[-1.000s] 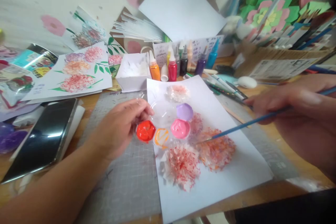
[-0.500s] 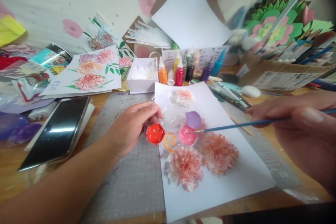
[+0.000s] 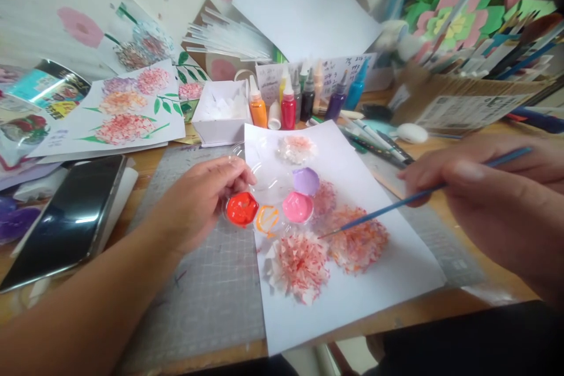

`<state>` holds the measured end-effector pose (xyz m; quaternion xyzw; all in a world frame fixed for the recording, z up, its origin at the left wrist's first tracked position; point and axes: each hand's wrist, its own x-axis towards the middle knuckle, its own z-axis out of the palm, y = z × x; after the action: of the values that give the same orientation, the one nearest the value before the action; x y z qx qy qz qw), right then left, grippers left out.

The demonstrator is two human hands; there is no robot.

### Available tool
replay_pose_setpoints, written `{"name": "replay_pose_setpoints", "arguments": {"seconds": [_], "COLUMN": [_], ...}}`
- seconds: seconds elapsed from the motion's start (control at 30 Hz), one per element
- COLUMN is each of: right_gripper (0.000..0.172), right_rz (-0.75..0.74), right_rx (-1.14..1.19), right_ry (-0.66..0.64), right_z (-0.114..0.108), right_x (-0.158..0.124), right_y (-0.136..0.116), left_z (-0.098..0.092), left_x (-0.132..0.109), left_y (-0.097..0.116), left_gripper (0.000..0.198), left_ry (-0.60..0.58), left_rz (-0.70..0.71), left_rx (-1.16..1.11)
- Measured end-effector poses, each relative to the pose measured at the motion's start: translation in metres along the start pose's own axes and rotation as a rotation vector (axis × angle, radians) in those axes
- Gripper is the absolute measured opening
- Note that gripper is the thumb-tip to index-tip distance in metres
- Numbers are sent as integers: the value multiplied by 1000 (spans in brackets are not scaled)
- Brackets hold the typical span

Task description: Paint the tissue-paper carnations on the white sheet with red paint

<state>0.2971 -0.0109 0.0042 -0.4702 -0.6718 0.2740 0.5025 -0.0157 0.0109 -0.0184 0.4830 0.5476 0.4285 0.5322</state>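
My left hand (image 3: 200, 200) pinches the rim of a clear plastic palette (image 3: 271, 194) that lies on the left part of a white sheet (image 3: 352, 282). The palette's wells hold red (image 3: 242, 209), pink (image 3: 297, 207) and purple (image 3: 306, 181) paint and an orange smear. My right hand (image 3: 480, 200) is closed on a thin blue paintbrush (image 3: 414, 195). The brush tip rests at the left side of a dabbed orange-red flower (image 3: 359, 242) on the sheet. A second red flower (image 3: 299, 263) lies just below the palette.
Paint bottles (image 3: 288, 107) stand in a row behind the sheet beside a white box (image 3: 220, 114). A dark phone (image 3: 66, 220) lies at the left. Finished flower paintings (image 3: 123, 111), pens (image 3: 374, 141) and paper flowers (image 3: 458, 6) crowd the back. A grey cutting mat (image 3: 215, 288) lies under the sheet.
The brush tip left the pink paint well and moved down and right to the orange-red flower on the sheet. My left hand stays on the palette.
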Motion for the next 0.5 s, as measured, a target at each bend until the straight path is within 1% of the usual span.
{"name": "replay_pose_setpoints", "arguments": {"seconds": [0.13,0.23,0.37,0.5], "right_gripper": [14,15,15,15], "right_rz": [9,-4,5,-14], "right_rx": [-112,-119,-54,-125], "right_ry": [-38,-76,-53,-82], "right_z": [10,11,8,11], "right_x": [-4,-4,-2,0], "right_y": [-15,-15,-14,-17], "left_z": [-2,-3,-3,-1], "left_x": [3,4,4,4], "left_y": [-5,-6,-4,-2], "left_gripper": [26,25,24,24], "left_ry": [8,3,15,25], "left_rz": [29,41,33,29], "left_rx": [10,0,3,-6]}}
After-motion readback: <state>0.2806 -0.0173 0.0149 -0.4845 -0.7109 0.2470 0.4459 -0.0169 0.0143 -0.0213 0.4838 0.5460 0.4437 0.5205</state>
